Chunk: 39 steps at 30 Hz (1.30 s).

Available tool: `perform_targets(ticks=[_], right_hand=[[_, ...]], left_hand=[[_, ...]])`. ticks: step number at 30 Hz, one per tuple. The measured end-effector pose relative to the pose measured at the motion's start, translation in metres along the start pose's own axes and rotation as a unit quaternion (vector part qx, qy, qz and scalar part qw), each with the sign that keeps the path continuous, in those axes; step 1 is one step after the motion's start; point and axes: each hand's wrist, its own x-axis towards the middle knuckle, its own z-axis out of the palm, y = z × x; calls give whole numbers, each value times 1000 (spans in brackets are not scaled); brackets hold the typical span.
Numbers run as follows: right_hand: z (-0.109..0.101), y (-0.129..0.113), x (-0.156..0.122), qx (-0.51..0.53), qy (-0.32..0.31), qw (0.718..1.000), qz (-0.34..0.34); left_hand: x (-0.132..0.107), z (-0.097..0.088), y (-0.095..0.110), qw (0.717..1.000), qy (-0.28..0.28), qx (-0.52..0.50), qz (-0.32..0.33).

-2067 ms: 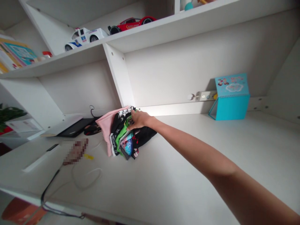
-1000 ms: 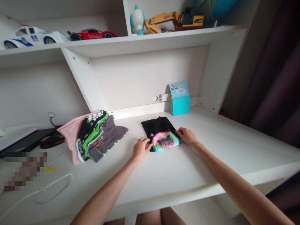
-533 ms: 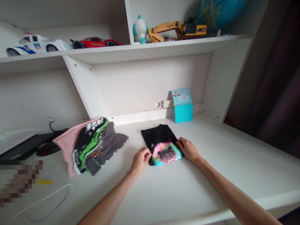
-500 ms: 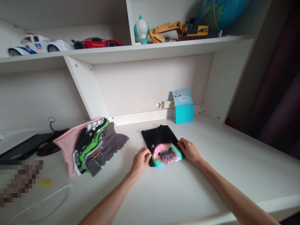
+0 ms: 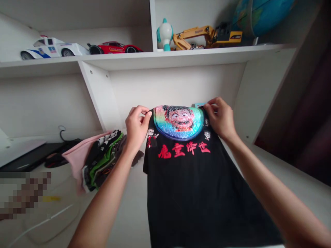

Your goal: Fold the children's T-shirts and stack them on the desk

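Note:
A black T-shirt (image 5: pixel 191 193) hangs unfolded in front of me, its lower part running toward me over the desk. It carries a shiny sequin patch (image 5: pixel 179 122) with a cartoon face, and red characters are printed below that. My left hand (image 5: pixel 138 125) pinches the shirt's upper left edge between thumb and fingers. At the upper right edge, my right hand (image 5: pixel 221 117) grips the cloth the same way. Both hands are raised above the desk, in front of the back panel. Behind my left forearm lies a row of folded clothes (image 5: pixel 103 158) in pink, black, green and grey.
On the upper shelf (image 5: pixel 124 60) stand a white toy car (image 5: pixel 51 47), a red toy car (image 5: pixel 113 47), a yellow toy excavator (image 5: pixel 204 36) and a globe (image 5: pixel 263 17). A blue desk calendar (image 5: pixel 199 104) is mostly hidden behind the shirt. A white cable (image 5: pixel 51 218) lies at the left.
Both hands have risen from the desk, lifting the shirt. What was a small folded bundle has opened out, showing the red characters and its full length.

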Motion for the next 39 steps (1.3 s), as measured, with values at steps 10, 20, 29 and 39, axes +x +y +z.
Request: perform_targets(ticks=[10,20,29,39], right_hand=[[55,95,-63,-122,-434,892,36],[42,80,-155,-65,-546,834,42],[46,55,-110,40,-332,918,214],[16,-7,-47,120,-397,890,191]], left_hand=[[-96,37,-89,903,-405,102,-99],[-149,50,-88,855,-485,163,-89],[-97,63,-62,869,-250,-114,-412],[-68,39,-1,777,-552,-133,-271]])
